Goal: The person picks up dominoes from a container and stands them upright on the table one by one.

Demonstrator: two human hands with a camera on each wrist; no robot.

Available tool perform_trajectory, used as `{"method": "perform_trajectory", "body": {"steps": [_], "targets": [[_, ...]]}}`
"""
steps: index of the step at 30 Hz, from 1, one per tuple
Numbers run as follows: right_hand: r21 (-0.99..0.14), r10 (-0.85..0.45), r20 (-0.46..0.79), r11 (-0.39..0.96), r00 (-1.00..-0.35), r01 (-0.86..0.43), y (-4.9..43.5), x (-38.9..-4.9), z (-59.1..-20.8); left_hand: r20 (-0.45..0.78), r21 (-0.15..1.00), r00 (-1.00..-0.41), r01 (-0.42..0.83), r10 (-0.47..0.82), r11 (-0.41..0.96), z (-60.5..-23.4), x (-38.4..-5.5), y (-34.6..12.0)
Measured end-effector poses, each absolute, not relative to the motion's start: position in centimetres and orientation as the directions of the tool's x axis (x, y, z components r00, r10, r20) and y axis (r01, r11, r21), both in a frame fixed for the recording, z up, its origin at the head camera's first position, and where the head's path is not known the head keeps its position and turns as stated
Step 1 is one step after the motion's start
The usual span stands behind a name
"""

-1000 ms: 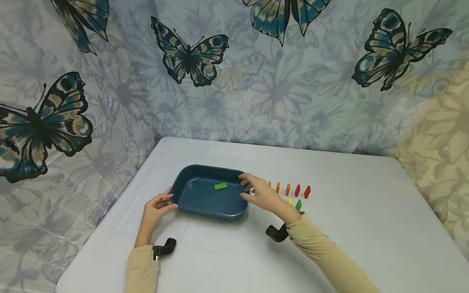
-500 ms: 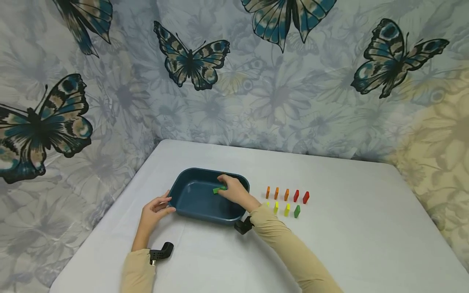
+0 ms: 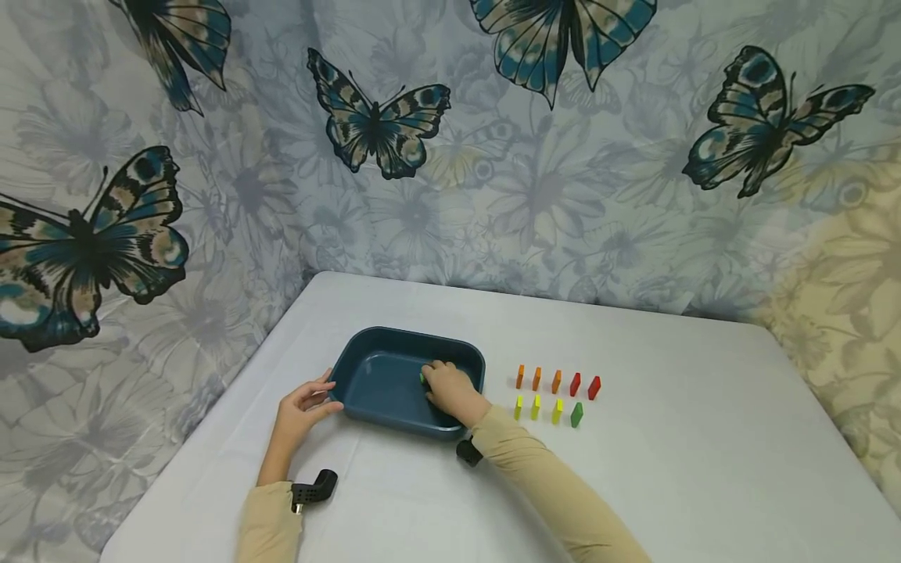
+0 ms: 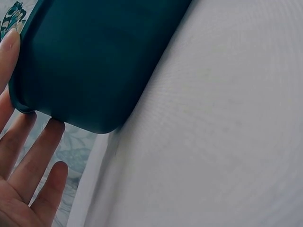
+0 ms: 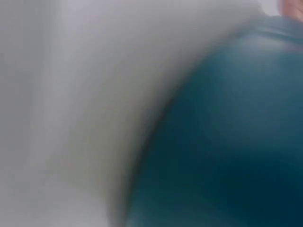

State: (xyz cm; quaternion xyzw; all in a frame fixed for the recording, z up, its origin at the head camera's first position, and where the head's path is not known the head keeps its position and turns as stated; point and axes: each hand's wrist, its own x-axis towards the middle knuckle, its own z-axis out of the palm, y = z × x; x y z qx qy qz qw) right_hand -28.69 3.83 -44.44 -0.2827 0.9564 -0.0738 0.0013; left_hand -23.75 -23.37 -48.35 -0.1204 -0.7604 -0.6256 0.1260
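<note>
A dark blue rectangular dish [image 3: 390,421] with rounded corners stands on the white table. Against its left end rests my left hand [image 3: 299,414], thumb and fingertips touching the outside; in the left wrist view the fingers [image 4: 35,161] look fairly straight beside the dish wall [image 4: 94,61]. My right hand [image 3: 454,391] reaches down inside the right part of the dish, fingers curled. A bit of a green block [image 3: 422,378] shows at those fingertips, mostly hidden by the hand. The right wrist view is blurred and shows mainly the dish [image 5: 227,132].
Right of the dish, small blocks stand upright in two rows. Orange blocks [image 3: 537,379] and red blocks [image 3: 575,384] form the back row; yellow blocks [image 3: 536,407] and one green standing block [image 3: 577,414] form the front row. A butterfly-patterned wall covering [image 3: 549,195] rises behind the table.
My right hand has moved left from the dish's right rim, down into it, and taken hold of the green block lying there. The left hand has stayed at the left end.
</note>
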Motion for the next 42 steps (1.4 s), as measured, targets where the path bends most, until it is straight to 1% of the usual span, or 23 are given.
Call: {"method": "perform_trajectory", "body": {"steps": [2,4,8,10,12,15,19,23,27,33,35,38,40,42], "targets": [[-0.096,-0.529,0.09,0.839,-0.844,-0.536,3.8,-28.6,-44.6,0.347,0.918,-0.937,0.347,0.031,0.193,-48.3,-23.8,-23.3],[-0.093,-0.521,0.126,0.841,-0.844,-0.532,3.9,-28.7,-44.6,0.351,0.916,-0.936,0.351,0.033,0.195,-48.3,-23.9,-23.2],[-0.117,-0.49,0.16,0.852,-0.857,-0.51,3.9,-28.9,-44.5,0.35,0.917,-0.936,0.349,0.031,0.193,-48.3,-24.1,-23.0],[-0.144,-0.477,0.151,0.856,-0.866,-0.497,4.0,-28.8,-44.5,0.341,0.92,-0.94,0.34,0.03,0.194,-48.4,-24.0,-23.0],[-0.206,-0.475,0.137,0.845,-0.869,-0.494,4.0,-28.6,-44.6,0.321,0.926,-0.947,0.318,0.018,0.204,-48.5,-23.6,-23.0],[-0.341,-0.484,0.109,0.802,-0.868,-0.491,4.0,-28.2,-44.8,0.281,0.938,-0.96,0.273,-0.005,0.214,-48.7,-22.7,-23.2],[-0.506,-0.475,0.093,0.734,-0.875,-0.452,4.4,-28.0,-44.8,0.264,0.942,-0.964,0.26,0.007,0.21,-49.1,-22.2,-23.3],[-0.619,-0.472,0.134,0.647,-0.872,-0.446,5.2,-28.0,-43.9,0.289,0.936,-0.957,0.288,0.022,0.203,-49.1,-22.7,-23.1],[-0.69,-0.497,0.214,0.533,-0.841,-0.49,6.5,-27.8,-42.5,0.306,0.931,-0.952,0.305,0.024,0.202,-48.9,-23.1,-22.8],[-0.717,-0.533,0.31,0.413,-0.787,-0.562,9.0,-26.9,-41.3,0.299,0.933,-0.954,0.299,0.031,0.2,-48.7,-23.1,-22.6],[-0.724,-0.533,0.338,0.38,-0.776,-0.576,9.8,-26.1,-40.5,0.294,0.935,-0.955,0.293,0.027,0.197,-48.4,-23.1,-22.6],[-0.716,-0.516,0.393,0.347,-0.761,-0.606,11.3,-25.2,-39.9,0.288,0.936,-0.957,0.286,0.019,0.204,-48.3,-23.1,-22.8],[-0.714,-0.488,0.416,0.348,-0.767,-0.608,12.4,-24.1,-38.7,0.284,0.937,-0.959,0.28,0.01,0.208,-48.1,-23.1,-22.9],[-0.694,-0.457,0.463,0.347,-0.76,-0.631,13.8,-23.3,-38.0,0.286,0.935,-0.958,0.281,0.006,0.215,-48.2,-23.3,-23.1]]}}
